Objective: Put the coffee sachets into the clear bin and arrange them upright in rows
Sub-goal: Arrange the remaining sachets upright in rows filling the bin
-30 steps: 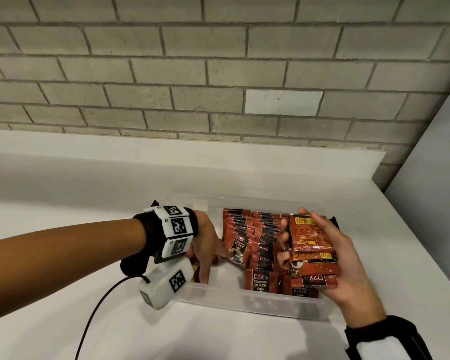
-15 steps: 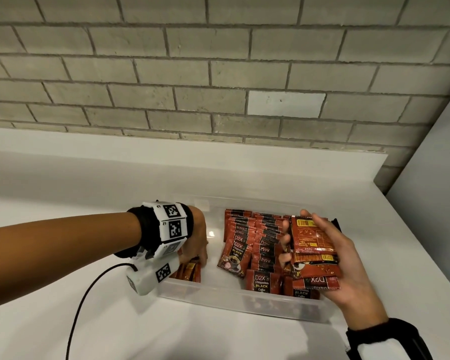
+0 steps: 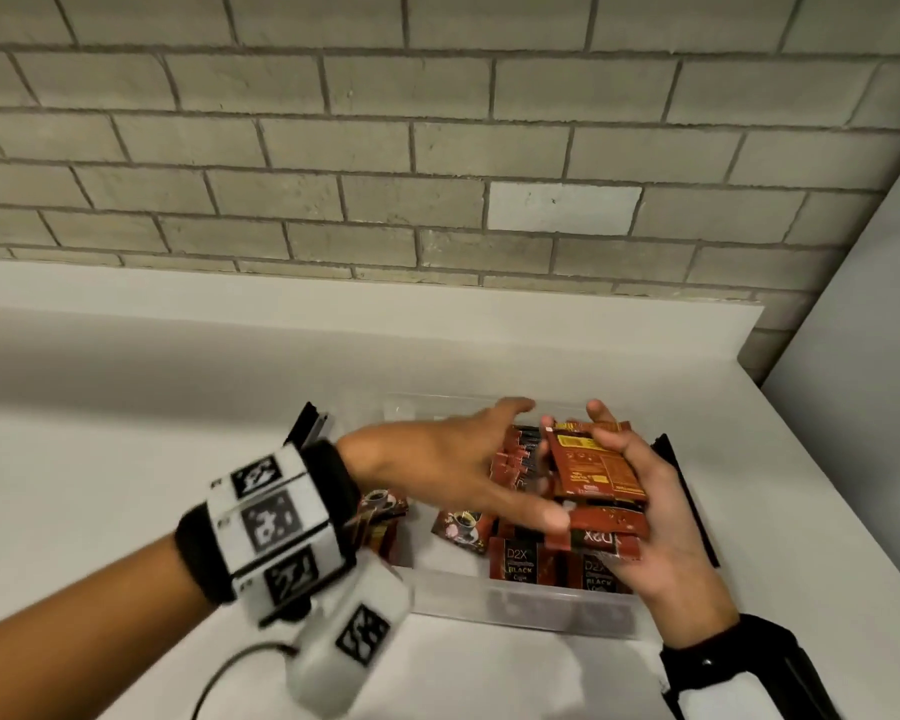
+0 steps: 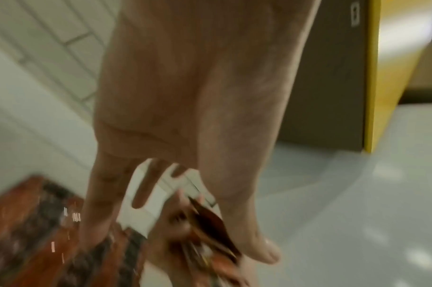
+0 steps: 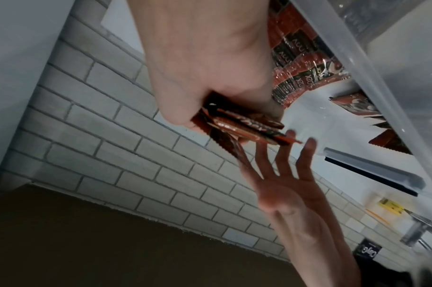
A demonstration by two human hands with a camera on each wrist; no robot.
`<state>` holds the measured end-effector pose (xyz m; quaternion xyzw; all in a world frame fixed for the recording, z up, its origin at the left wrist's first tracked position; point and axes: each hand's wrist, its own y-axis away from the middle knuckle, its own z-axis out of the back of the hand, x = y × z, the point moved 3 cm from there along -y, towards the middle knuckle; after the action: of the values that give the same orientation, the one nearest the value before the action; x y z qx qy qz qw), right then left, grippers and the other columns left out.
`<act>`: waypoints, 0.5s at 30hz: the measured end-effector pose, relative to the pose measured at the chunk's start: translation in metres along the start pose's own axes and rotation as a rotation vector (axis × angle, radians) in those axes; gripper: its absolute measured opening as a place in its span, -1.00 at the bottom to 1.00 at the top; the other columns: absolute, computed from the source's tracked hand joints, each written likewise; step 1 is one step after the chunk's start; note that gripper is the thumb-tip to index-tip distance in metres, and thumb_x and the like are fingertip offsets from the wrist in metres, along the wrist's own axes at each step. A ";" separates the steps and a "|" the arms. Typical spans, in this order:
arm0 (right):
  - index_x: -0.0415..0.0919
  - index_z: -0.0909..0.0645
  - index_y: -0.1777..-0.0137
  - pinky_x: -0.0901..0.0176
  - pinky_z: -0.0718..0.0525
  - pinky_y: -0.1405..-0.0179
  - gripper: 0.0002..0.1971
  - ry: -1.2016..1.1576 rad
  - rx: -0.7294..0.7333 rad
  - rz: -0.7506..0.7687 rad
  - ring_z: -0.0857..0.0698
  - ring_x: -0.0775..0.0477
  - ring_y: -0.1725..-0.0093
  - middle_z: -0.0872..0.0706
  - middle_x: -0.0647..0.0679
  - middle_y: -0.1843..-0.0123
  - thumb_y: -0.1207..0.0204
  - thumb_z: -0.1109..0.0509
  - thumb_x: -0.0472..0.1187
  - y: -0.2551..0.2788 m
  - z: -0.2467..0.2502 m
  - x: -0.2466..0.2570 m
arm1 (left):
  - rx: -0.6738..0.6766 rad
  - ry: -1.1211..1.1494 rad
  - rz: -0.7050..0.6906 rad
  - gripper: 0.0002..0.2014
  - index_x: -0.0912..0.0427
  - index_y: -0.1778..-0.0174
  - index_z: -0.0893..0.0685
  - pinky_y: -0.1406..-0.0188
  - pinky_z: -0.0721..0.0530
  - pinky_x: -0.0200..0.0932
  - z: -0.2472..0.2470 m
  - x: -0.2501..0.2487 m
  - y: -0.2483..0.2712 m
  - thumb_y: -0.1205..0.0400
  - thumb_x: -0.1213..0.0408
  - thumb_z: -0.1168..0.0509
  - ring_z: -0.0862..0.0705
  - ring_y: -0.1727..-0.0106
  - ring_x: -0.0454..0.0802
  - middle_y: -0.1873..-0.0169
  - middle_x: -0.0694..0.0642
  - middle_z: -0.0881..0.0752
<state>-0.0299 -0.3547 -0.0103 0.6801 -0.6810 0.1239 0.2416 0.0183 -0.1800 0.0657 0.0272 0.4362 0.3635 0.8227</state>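
Note:
The clear bin (image 3: 515,610) stands on the white counter with rows of upright red-and-black coffee sachets (image 3: 515,459) in its right half. Over those rows my right hand (image 3: 655,517) grips a stack of sachets (image 3: 593,467) fanned in its fingers. My left hand (image 3: 468,459) reaches across the bin with straight, spread fingers, its thumb by the lower edge of the stack. In the right wrist view the left hand (image 5: 283,184) shows open, its fingertips at the edge of the stack (image 5: 239,126). The left wrist view is blurred.
A few sachets (image 3: 380,517) lean in the bin's left corner and one (image 3: 461,527) lies tilted on its floor. A black flat piece (image 3: 687,501) sticks out beside the bin's right wall. A brick wall runs behind and a grey panel (image 3: 853,407) stands to the right.
My left hand has come out of the bin's left corner and swung right, opening toward the stack. The right hand and its stack have hardly moved.

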 end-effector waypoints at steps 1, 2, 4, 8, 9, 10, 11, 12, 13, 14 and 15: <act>-0.05 -0.61 -0.14 -0.06 -0.77 0.20 -0.72 0.041 -0.015 -0.097 -0.79 -0.21 0.17 -0.77 -0.23 -0.03 -0.48 -0.24 -0.30 -0.007 -0.025 -0.011 | 0.013 0.110 -0.017 0.01 -0.12 -0.66 0.12 -0.36 -0.56 -0.18 -0.015 -0.002 0.000 -0.47 -0.10 -0.45 -0.59 -0.33 -0.20 -0.49 -0.12 -0.46; -0.05 -0.62 -0.13 -0.06 -0.76 0.18 -0.73 0.089 0.012 -0.075 -0.79 -0.20 0.16 -0.78 -0.23 -0.03 -0.51 -0.22 -0.31 -0.008 -0.033 -0.014 | 0.004 0.228 -0.040 -0.01 -0.17 -0.63 0.06 -0.23 -0.64 -0.24 -0.028 -0.002 0.000 -0.46 -0.01 -0.50 -0.67 -0.20 -0.24 -0.38 -0.15 -0.56; -0.05 -0.61 -0.13 -0.02 -0.77 0.20 -0.72 0.111 0.078 -0.005 -0.79 -0.18 0.15 -0.78 -0.24 -0.06 -0.53 -0.20 -0.33 -0.011 -0.039 -0.019 | -0.061 0.501 -0.072 -0.11 -0.14 -0.55 -0.13 -0.02 -0.74 -0.20 -0.047 -0.001 -0.004 -0.45 0.22 -0.57 -0.75 -0.11 -0.14 -0.26 -0.06 -0.66; 0.04 -0.53 -0.34 -0.03 -0.79 0.14 -0.50 0.268 0.129 0.113 -0.78 -0.21 -0.04 -0.77 -0.24 -0.15 -0.44 -0.21 -0.39 -0.010 -0.041 -0.025 | -0.223 0.792 -0.068 -0.43 0.19 -0.35 -0.50 0.02 -0.71 -0.31 -0.052 0.000 -0.008 -0.45 0.61 -0.47 -0.77 -0.09 -0.10 -0.14 0.17 -0.76; 0.11 -0.48 -0.41 -0.04 -0.78 0.12 -0.42 0.321 0.157 0.128 -0.77 -0.24 -0.10 -0.76 -0.25 -0.17 -0.46 -0.19 -0.44 -0.009 -0.041 -0.027 | -0.197 0.858 -0.073 -0.47 0.22 -0.33 -0.54 0.02 -0.71 -0.31 -0.052 -0.001 -0.008 -0.47 0.66 -0.42 -0.77 -0.09 -0.07 -0.11 0.19 -0.77; 0.14 -0.44 -0.44 -0.05 -0.78 0.12 -0.37 0.358 0.185 0.144 -0.76 -0.26 -0.13 -0.75 -0.27 -0.18 -0.49 -0.15 -0.49 -0.011 -0.038 -0.028 | -0.162 0.934 -0.072 -0.50 0.24 -0.32 -0.57 -0.01 -0.72 -0.28 -0.053 -0.002 -0.008 -0.49 0.69 -0.37 -0.76 -0.11 -0.05 -0.10 0.20 -0.77; 0.11 -0.44 -0.45 -0.04 -0.77 0.12 -0.37 0.391 0.204 0.155 -0.75 -0.28 -0.14 -0.75 -0.31 -0.18 -0.52 -0.11 -0.53 -0.009 -0.039 -0.028 | -0.129 1.009 -0.072 -0.54 0.27 -0.32 -0.58 -0.09 -0.73 -0.22 -0.053 -0.003 -0.008 -0.52 0.67 -0.34 -0.75 -0.16 -0.01 -0.14 0.22 -0.76; 0.04 -0.46 -0.43 -0.03 -0.77 0.12 -0.42 0.413 0.216 0.158 -0.75 -0.30 -0.13 -0.74 -0.34 -0.17 -0.53 -0.09 -0.53 -0.009 -0.040 -0.028 | -0.115 1.069 -0.074 -0.59 0.31 -0.33 -0.59 -0.17 -0.72 -0.14 -0.052 -0.003 -0.007 -0.56 0.63 -0.32 -0.72 -0.20 0.03 -0.18 0.26 -0.74; -0.04 -0.50 -0.38 -0.03 -0.78 0.11 -0.50 0.434 0.214 0.149 -0.75 -0.32 -0.12 -0.73 -0.38 -0.17 -0.55 -0.11 -0.50 -0.008 -0.041 -0.028 | -0.120 1.123 -0.065 -0.64 0.34 -0.32 -0.60 -0.21 -0.71 -0.08 -0.052 -0.002 -0.008 -0.60 0.58 -0.30 -0.71 -0.22 0.08 -0.20 0.28 -0.73; -0.09 -0.54 -0.30 -0.03 -0.78 0.08 -0.61 0.455 0.203 0.135 -0.74 -0.34 -0.12 -0.72 -0.40 -0.17 -0.56 -0.15 -0.44 -0.008 -0.042 -0.030 | -0.137 1.175 -0.042 -0.69 0.35 -0.29 -0.63 -0.20 -0.72 -0.06 -0.052 0.000 -0.009 -0.62 0.54 -0.28 -0.72 -0.21 0.10 -0.17 0.29 -0.74; -0.12 -0.58 -0.22 -0.04 -0.78 0.03 -0.71 0.472 0.188 0.130 -0.74 -0.36 -0.13 -0.71 -0.41 -0.19 -0.56 -0.21 -0.35 -0.008 -0.043 -0.031 | -0.154 1.217 -0.016 -0.74 0.35 -0.25 -0.64 -0.15 -0.74 -0.06 -0.052 0.002 -0.010 -0.64 0.52 -0.25 -0.73 -0.17 0.11 -0.12 0.27 -0.77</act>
<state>-0.0161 -0.3074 0.0095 0.6065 -0.6336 0.3573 0.3211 -0.0141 -0.2003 0.0288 -0.2478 0.8004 0.3381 0.4285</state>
